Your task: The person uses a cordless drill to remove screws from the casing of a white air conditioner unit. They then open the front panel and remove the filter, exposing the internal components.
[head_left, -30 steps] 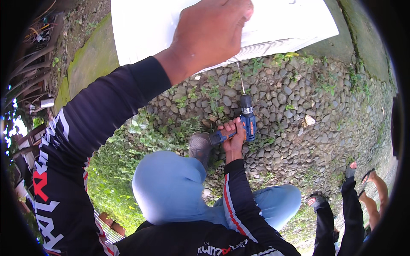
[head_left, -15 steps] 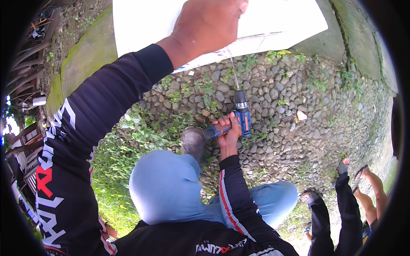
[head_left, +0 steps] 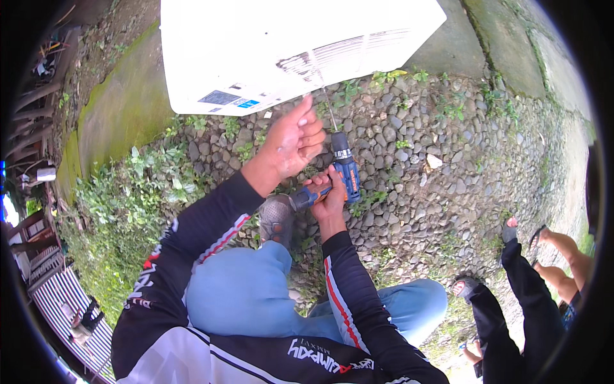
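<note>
A blue and black cordless drill (head_left: 345, 169) with orange markings is held by its handle in my right hand (head_left: 329, 195). From its chuck a long thin bit (head_left: 329, 112) points away from me, toward the lower edge of a large white boxy appliance (head_left: 243, 51) with dark slats on its side. Just left of the bit is my left hand (head_left: 293, 142), palm partly showing. Its forefinger is straight and the other fingers are curled in; anything pinched between them is too small to make out. Whether the bit touches the appliance is unclear.
Rounded stones (head_left: 409, 166) set in the ground lie under the drill, with green weeds (head_left: 147, 192) to the left. Mossy concrete (head_left: 121, 109) flanks the appliance. My shoe (head_left: 276, 217) is beside the drill's base. Other people's legs (head_left: 492, 326) are at the lower right.
My left hand has come down from in front of the white appliance to beside the drill bit. The appliance's slatted side now shows. My right hand keeps its hold on the drill.
</note>
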Available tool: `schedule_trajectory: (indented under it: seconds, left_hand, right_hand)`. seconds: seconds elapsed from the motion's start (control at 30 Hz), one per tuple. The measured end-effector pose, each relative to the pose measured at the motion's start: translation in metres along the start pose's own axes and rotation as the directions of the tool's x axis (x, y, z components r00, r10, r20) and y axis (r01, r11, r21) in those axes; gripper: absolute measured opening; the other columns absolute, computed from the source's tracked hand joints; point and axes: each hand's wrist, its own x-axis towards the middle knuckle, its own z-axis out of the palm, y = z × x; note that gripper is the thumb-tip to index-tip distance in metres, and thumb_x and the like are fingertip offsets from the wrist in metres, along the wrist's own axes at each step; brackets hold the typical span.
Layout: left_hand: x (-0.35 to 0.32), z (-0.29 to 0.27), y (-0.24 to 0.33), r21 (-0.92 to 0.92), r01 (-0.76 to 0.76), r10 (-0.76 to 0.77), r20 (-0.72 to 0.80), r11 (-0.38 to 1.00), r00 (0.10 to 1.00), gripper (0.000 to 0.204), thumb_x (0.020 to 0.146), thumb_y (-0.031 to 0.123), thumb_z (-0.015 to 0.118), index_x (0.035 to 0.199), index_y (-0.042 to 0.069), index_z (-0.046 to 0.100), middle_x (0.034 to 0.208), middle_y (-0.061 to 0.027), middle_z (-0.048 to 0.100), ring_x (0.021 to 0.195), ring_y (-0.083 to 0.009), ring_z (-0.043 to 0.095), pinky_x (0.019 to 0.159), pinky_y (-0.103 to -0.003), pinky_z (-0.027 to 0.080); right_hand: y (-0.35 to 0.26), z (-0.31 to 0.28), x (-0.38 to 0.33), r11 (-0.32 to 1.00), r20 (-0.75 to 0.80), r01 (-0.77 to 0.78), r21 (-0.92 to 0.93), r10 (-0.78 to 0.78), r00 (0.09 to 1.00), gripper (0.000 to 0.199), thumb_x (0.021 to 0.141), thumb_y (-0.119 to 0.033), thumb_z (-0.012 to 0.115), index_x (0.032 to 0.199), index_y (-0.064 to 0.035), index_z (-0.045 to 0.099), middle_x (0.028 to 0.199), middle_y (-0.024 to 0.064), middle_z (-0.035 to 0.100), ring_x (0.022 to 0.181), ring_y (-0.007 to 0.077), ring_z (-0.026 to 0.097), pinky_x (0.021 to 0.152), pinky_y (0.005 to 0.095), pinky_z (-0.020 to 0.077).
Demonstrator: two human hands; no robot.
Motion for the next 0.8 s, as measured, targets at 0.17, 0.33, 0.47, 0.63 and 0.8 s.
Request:
schedule_trajectory:
  seconds: [0.17, 0.33, 0.47, 0.63, 0.8]
  left_hand:
    - [0.074, -0.095, -0.002, 0.402, -0.075, 0.205, -0.291, 0.913, 0.934, 0.031, 0.112, 0.035, 0.057, 0.12, 0.006, 0.061, 0.065, 0.008, 0.036, 0.054, -0.0047, 0.033, 0.048, -0.022, 0.028]
    - [0.139, -0.101, -0.004, 0.379, -0.152, 0.256, -0.24, 0.913, 0.936, 0.028, 0.109, 0.029, 0.061, 0.125, 0.006, 0.062, 0.068, 0.0072, 0.041, 0.052, -0.0062, 0.034, 0.046, -0.024, 0.029]
    - [0.165, -0.091, -0.015, 0.223, -0.208, 0.273, -0.321, 0.952, 0.907, 0.021, 0.103, 0.024, 0.067, 0.118, 0.01, 0.064, 0.067, 0.0072, 0.042, 0.049, -0.0076, 0.034, 0.044, -0.027, 0.028]
    - [0.17, -0.093, -0.027, 0.168, -0.297, 0.337, -0.324, 0.94, 0.884, 0.01, 0.1, 0.019, 0.067, 0.106, 0.013, 0.063, 0.064, 0.008, 0.04, 0.047, -0.0067, 0.034, 0.043, -0.026, 0.027]
    - [0.155, -0.09, -0.038, 0.196, -0.118, 0.159, -0.21, 0.973, 0.965, 0.025, 0.101, 0.03, 0.054, 0.097, 0.006, 0.06, 0.063, 0.0069, 0.04, 0.048, -0.0071, 0.034, 0.043, -0.026, 0.027]
  right_hand:
    - [-0.004, 0.003, -0.002, 0.999, 0.01, 0.025, -0.026, -0.025, 1.0, 0.018, 0.106, -0.025, 0.067, 0.095, -0.0159, 0.057, 0.074, -0.0039, 0.052, 0.071, 0.0137, 0.056, 0.08, 0.0409, 0.0529]
    - [-0.004, 0.008, -0.007, 0.998, -0.023, 0.052, -0.031, -0.053, 0.998, 0.016, 0.106, -0.024, 0.067, 0.094, -0.0153, 0.059, 0.073, -0.0043, 0.053, 0.071, 0.0136, 0.056, 0.079, 0.0404, 0.0535]
    - [-0.011, 0.007, -0.012, 0.99, -0.05, 0.086, -0.109, -0.091, 0.995, 0.015, 0.104, -0.024, 0.069, 0.103, -0.0111, 0.063, 0.074, -0.003, 0.055, 0.071, 0.0145, 0.058, 0.078, 0.0404, 0.0542]
    - [-0.069, 0.001, -0.031, 0.923, 0.024, 0.163, -0.35, -0.165, 0.986, 0.022, 0.1, -0.026, 0.072, 0.109, -0.0071, 0.065, 0.075, -0.0021, 0.055, 0.07, 0.0152, 0.058, 0.075, 0.0399, 0.0547]
    - [-0.145, 0.009, -0.052, 0.805, 0.003, 0.375, -0.46, -0.42, 0.907, 0.021, 0.099, -0.023, 0.071, 0.109, -0.0059, 0.064, 0.072, -0.0005, 0.055, 0.067, 0.0176, 0.058, 0.073, 0.0405, 0.053]
